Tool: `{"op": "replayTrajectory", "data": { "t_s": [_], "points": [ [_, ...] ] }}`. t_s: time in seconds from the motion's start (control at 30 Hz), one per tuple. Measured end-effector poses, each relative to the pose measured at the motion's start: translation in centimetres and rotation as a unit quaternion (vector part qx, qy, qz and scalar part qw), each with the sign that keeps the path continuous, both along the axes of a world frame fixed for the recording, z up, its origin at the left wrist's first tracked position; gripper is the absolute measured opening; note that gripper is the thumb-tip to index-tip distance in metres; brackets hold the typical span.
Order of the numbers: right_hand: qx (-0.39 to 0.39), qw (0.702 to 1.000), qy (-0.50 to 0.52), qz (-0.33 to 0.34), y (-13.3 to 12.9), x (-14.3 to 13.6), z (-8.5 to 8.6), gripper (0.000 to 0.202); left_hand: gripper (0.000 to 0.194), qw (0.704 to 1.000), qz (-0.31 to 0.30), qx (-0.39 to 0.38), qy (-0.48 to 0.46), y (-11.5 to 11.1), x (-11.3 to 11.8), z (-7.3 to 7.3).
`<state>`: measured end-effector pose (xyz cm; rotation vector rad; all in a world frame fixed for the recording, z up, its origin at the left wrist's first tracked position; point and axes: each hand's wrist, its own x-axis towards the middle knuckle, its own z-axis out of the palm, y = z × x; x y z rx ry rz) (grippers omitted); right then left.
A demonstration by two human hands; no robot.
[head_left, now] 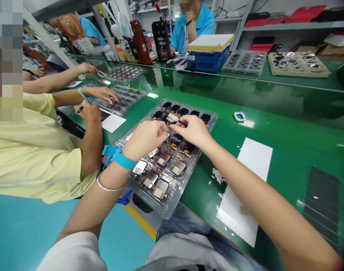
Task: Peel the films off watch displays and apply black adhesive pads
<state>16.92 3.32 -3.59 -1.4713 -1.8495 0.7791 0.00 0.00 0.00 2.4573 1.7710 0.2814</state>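
Observation:
A clear plastic tray (172,205) lies at a slant in front of me, with rows of small square screen parts in its pockets. The nearer parts (161,188) show silvery backs; the far ones (206,118) are black. Over the middle of the tray, my left hand (149,137), with a blue strap at its wrist, has thumb and fingers pinched together; what they hold is hidden. Close to its right, my right hand (190,128) is closed on a dark thin tool (182,123). A pale, blurred piece (172,117) shows at the tool's far end.
White paper (259,158) lies to the right, with small white bits (217,175) beside it. Farther right is a dark sheet (321,203). At the left, a person in yellow works over another tray (132,98). A blue box (207,60) stands on the back ledge.

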Motion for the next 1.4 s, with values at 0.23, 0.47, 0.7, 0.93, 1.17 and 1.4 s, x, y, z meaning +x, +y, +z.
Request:
{"op": "replayTrajectory", "data": {
  "t_s": [0.23,0.47,0.7,0.93,1.17,1.4],
  "points": [
    [0.037,0.997,0.024,-0.061,-1.7,7.6,0.8,0.037,0.021,0.997,-0.032,-0.001,0.064,0.9,3.7,-1.6],
    [0.075,0.984,0.135,-0.085,-10.3,12.8,1.3,0.025,0.009,0.993,-0.095,-0.029,-0.058,-2.2,4.9,0.6],
    [0.023,0.989,0.145,-0.006,-19.0,15.1,0.4,0.016,0.024,0.892,-0.208,-0.160,-0.367,-13.3,9.2,-0.8],
    [0.132,0.987,0.090,-0.027,-20.3,15.3,-1.8,0.018,0.004,0.768,-0.135,-0.304,-0.548,-13.5,13.8,-6.4],
    [0.221,0.972,0.004,-0.074,-19.9,14.9,-2.3,0.013,0.012,0.771,-0.144,-0.299,-0.544,-12.5,14.7,-8.0],
    [0.245,0.965,-0.070,-0.063,-20.2,14.8,-2.9,0.017,0.010,0.789,-0.125,-0.271,-0.537,-12.7,14.5,-8.4]
  ]
}}
